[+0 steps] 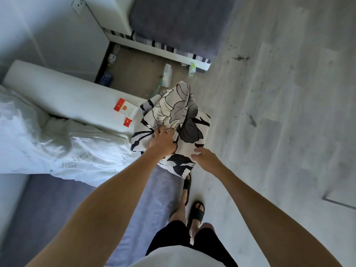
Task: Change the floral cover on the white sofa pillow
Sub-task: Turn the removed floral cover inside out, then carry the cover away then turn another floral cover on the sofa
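Soft cool daylight, faint shadows; wide-angle bend at edges, slight blur overall.

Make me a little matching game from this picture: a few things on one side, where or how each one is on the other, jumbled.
Things:
1. floral cover
2. red and white packet
3. white pillow
4. right hand

States:
A. lying on the white sofa arm
B. open, fingers spread beside the fabric
C. bare, lying on the sofa seat
D. gripped by the left hand

Pairs: 1-D, 2-A, 3-C, 4-B

left hand (163, 140) fingertips: under floral cover (177, 120) | carton (126, 109) print: unreadable
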